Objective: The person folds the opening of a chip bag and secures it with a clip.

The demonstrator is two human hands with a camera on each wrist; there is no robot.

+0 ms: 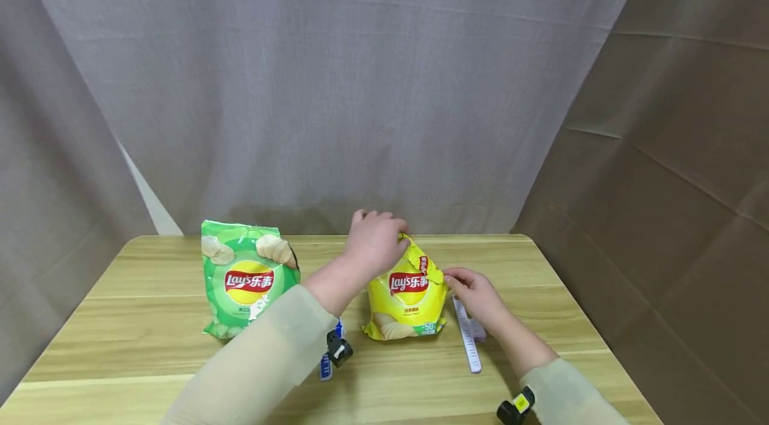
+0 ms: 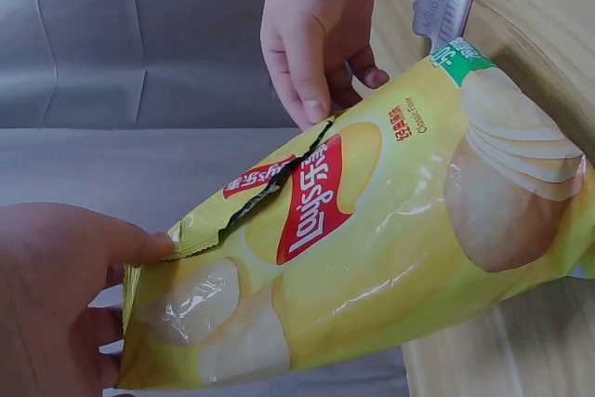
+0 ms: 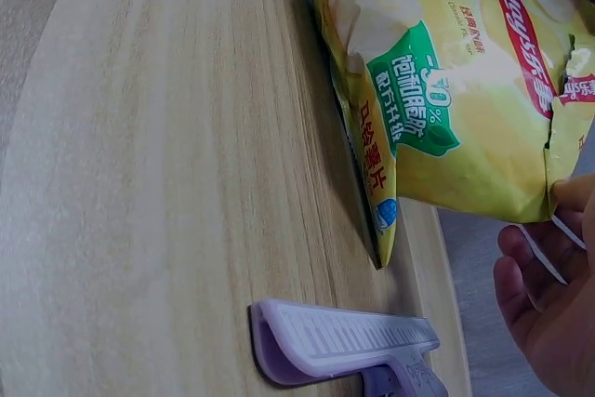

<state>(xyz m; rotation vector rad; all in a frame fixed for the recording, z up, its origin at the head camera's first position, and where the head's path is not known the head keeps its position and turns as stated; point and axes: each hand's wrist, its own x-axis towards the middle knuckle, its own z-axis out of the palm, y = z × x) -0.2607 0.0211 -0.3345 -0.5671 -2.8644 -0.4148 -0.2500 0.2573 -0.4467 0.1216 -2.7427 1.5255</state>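
Observation:
A yellow Lay's chip bag [image 1: 405, 301] stands on the table between both hands, with its upper right corner torn and a flap folded down across the front. My left hand [image 1: 375, 243] pinches the bag's top edge, thumb in front and fingers behind, as the left wrist view shows. At the other end of the torn strip, my right hand [image 1: 477, 295] pinches the bag's right edge between thumb and fingers. In the right wrist view, the bag's bottom with its green label [image 3: 418, 95] faces the camera. Below my right hand lies a light purple sealing clip [image 1: 466, 338].
To the left, a green Lay's bag [image 1: 231, 258] stands upright, its top right corner torn and its lower right side behind my left sleeve. A blue clip [image 1: 326, 368] lies partly hidden under my left wrist. Grey curtains [image 1: 372, 78] hang behind the wooden table [image 1: 150, 305].

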